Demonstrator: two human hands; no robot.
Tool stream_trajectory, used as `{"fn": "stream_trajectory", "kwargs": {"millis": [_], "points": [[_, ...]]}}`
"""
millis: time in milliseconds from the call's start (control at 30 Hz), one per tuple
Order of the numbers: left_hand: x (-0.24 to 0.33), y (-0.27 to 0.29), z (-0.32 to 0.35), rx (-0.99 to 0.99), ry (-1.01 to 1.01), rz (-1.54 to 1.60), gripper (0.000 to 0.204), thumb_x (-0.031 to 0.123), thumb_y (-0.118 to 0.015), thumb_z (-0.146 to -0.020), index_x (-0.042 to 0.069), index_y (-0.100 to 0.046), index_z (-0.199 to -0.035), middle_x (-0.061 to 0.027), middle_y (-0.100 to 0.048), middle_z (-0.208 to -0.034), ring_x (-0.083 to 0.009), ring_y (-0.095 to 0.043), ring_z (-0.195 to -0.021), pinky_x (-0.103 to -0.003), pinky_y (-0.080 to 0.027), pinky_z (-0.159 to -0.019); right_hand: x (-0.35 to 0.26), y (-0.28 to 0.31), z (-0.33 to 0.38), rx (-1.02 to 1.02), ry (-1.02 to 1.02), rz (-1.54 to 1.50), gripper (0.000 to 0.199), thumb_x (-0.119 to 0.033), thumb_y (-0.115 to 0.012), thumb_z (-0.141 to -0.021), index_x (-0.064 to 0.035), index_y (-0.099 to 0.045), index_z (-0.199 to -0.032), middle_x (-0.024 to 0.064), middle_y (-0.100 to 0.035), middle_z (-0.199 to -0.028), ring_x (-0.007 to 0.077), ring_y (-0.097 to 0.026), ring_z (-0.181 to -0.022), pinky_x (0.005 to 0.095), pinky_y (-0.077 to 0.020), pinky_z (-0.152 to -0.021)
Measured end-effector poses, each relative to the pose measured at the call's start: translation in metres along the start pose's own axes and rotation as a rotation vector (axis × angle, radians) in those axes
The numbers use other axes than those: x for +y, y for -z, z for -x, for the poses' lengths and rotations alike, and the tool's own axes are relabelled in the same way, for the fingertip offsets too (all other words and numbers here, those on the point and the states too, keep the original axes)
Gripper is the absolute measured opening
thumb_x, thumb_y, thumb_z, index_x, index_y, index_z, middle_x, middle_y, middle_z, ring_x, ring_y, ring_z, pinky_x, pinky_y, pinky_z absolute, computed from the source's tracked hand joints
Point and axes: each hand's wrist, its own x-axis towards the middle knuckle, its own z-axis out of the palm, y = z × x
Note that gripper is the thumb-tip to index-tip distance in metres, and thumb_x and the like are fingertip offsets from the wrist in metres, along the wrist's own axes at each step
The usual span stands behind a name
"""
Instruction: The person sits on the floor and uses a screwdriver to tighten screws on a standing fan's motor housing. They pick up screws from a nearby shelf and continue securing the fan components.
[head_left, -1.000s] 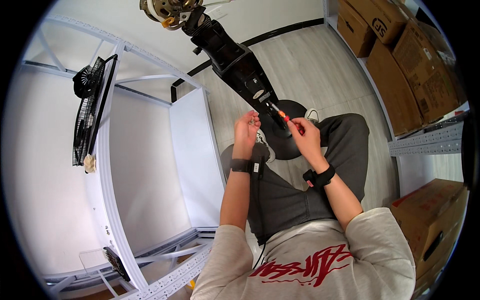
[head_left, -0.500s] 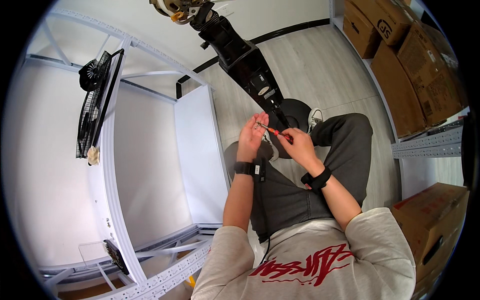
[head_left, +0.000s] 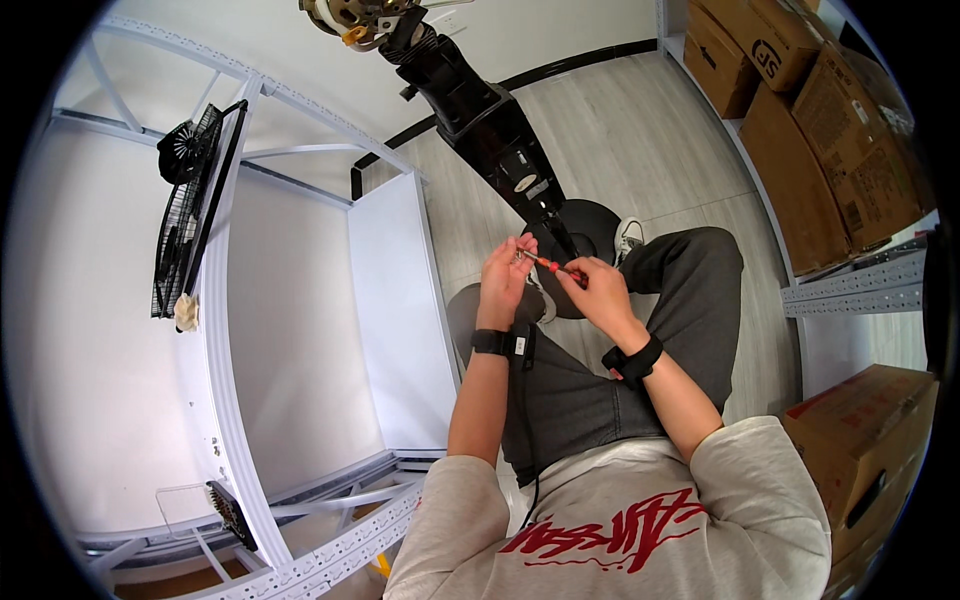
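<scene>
Right now the right hand (head_left: pixel 598 290) is clamped on a red screwdriver (head_left: pixel 550 265), whose long axis points left and slightly up. Its tip meets a small metal part (head_left: pixel 519 256) pinched in the left hand (head_left: pixel 505 280), above the lap.

- the tiny metal bit (head_left: pixel 519 257) pinched in the left hand (head_left: pixel 503 283) is way too small to make out
- red screwdriver (head_left: pixel 551 266): handle end buried in the right hand (head_left: pixel 600 292), tip too fine to see
- fan motor (head_left: pixel 352 17) up top is chopped by the frame edge
- black round base (head_left: pixel 590 228) partly behind both hands
- cardboard boxes (head_left: pixel 830 130) on the right run out of frame
</scene>
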Motion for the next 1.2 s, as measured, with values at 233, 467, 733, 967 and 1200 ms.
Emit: {"fn": "stream_trajectory", "kwargs": {"millis": [233,467,733,967,1200], "points": [[-0.001,0.005,0.001,-0.068,-0.037,-0.036,0.028,0.015,-0.060,-0.097,-0.001,-0.056,-0.119,-0.0084,-0.063,-0.103,-0.0162,-0.059,-0.091,-0.028,-0.052,-0.085,-0.006,0.002,0.000,0.021,-0.003,-0.014,0.023,-0.026,-0.069,-0.086,-0.0032,-0.069,-0.091,0.0144,-0.065,-0.080,0.0316,-0.066,-0.070,0.0396,-0.0516,-0.063],[-0.001,-0.005,0.003,-0.081,-0.031,-0.048,0.027,0.010,-0.058,-0.097,-0.002,-0.055,-0.121,-0.0083,-0.061,-0.102,-0.0154,-0.057,-0.092,-0.027,-0.050,-0.086,0.000,0.002,-0.002,0.028,-0.023,-0.007,0.024,-0.025,-0.069,-0.086,-0.0028,-0.070,-0.092,0.0146,-0.066,-0.081,0.0323,-0.066,-0.071,0.0398,-0.0518,-0.064],[-0.006,0.003,-0.003,-0.058,0.003,0.010,0.015,0.010,-0.058,-0.097,-0.002,-0.057,-0.106,-0.0095,-0.060,-0.102,-0.0153,-0.057,-0.090,-0.026,-0.051,-0.085,-0.001,0.003,-0.003,0.033,-0.025,0.019,0.024,-0.026,-0.068,-0.086,-0.0031,-0.070,-0.092,0.0149,-0.067,-0.084,0.0335,-0.067,-0.074,0.0413,-0.0521,-0.065],[-0.007,-0.002,0.000,-0.059,0.011,0.036,0.024,0.010,-0.060,-0.096,-0.002,-0.054,-0.116,-0.0092,-0.060,-0.102,-0.0153,-0.057,-0.092,-0.026,-0.051,-0.085,0.002,0.004,-0.003,0.033,-0.020,0.033,0.024,-0.026,-0.068,-0.086,-0.0031,-0.070,-0.093,0.0148,-0.067,-0.085,0.0335,-0.067,-0.075,0.0416,-0.0522,-0.065],[-0.004,-0.004,0.005,-0.030,-0.002,-0.013,0.030,0.010,-0.062,-0.095,-0.002,-0.053,-0.121,-0.0084,-0.060,-0.103,-0.0154,-0.056,-0.094,-0.026,-0.050,-0.087,0.002,0.003,-0.001,0.049,0.023,0.061,0.023,-0.025,-0.069,-0.085,-0.0048,-0.069,-0.095,0.0135,-0.065,-0.085,0.0346,-0.066,-0.075,0.0425,-0.0519,-0.065]]}}
